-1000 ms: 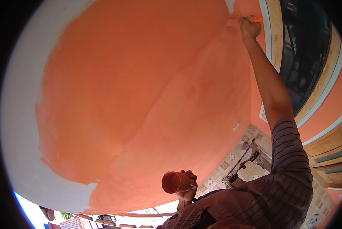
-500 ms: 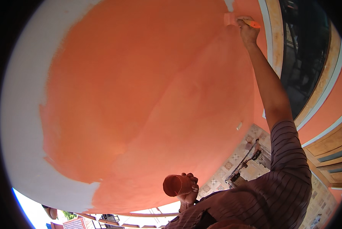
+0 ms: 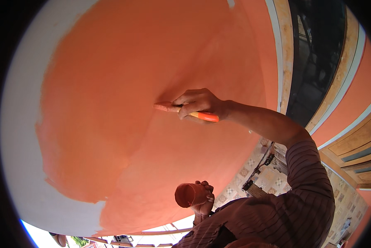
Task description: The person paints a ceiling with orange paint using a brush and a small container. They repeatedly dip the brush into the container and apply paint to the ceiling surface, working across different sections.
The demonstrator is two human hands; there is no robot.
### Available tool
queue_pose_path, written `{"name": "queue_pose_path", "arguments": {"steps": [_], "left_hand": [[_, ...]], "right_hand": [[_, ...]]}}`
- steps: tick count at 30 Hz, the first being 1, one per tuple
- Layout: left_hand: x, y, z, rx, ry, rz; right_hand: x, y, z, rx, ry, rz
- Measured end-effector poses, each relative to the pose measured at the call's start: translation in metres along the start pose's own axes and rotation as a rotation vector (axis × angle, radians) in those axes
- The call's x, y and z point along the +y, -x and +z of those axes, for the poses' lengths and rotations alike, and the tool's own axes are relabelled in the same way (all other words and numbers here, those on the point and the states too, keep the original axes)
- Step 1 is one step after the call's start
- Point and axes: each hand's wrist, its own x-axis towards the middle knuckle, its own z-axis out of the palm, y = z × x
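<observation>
Most of the view was filled by a wall (image 3: 111, 82), coated in orange across its middle and edged by a pale strip (image 3: 20, 124) that ran from 7 to 11 o'clock. At 2 o'clock a dark window (image 3: 318, 62) was bordered by a wooden frame (image 3: 287, 49). Towards 5 o'clock a striped shirt (image 3: 284, 211) was seen, by which a patterned tile floor (image 3: 278, 182) at 4 o'clock was partly hidden. Just past 3 o'clock a wooden door (image 3: 353, 142) was shown, its lines bent by the lens.

From the shirt, the right forearm (image 3: 264, 124) was stretched across towards the centre, presumably because the wall could only be reached from there with the arm raised. The right hand (image 3: 200, 103) was set just above the centre, with its knuckles uppermost.

At 6 o'clock a reddish cup (image 3: 197, 195) was gripped near the body by the left hand (image 3: 206, 201), whose fingers were wrapped round its 3 o'clock side. Its mouth was turned towards the eyes, most likely so that the inside could be seen and easily reached. How full it was could not be told.

Near the centre, a slim paintbrush (image 3: 167, 107) was pinched by the right thumb and fingers, close to the bristles, probably for better steering. The bristles were pointed to 9 o'clock, the orange handle (image 3: 207, 117) towards 4. Whether the wall was touched could not be made out.
</observation>
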Motion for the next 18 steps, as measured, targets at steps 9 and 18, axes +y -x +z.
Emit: {"name": "queue_pose_path", "arguments": {"steps": [9, 18], "left_hand": [[0.011, 0.017, -0.010, -0.029, 0.011, 0.071], [0.012, 0.020, -0.019, -0.063, 0.037, 0.102]], "right_hand": [[0.110, -0.013, -0.178, 0.625, 0.296, 0.480], [0.109, -0.111, -0.160, 0.919, 0.672, 0.314]]}}
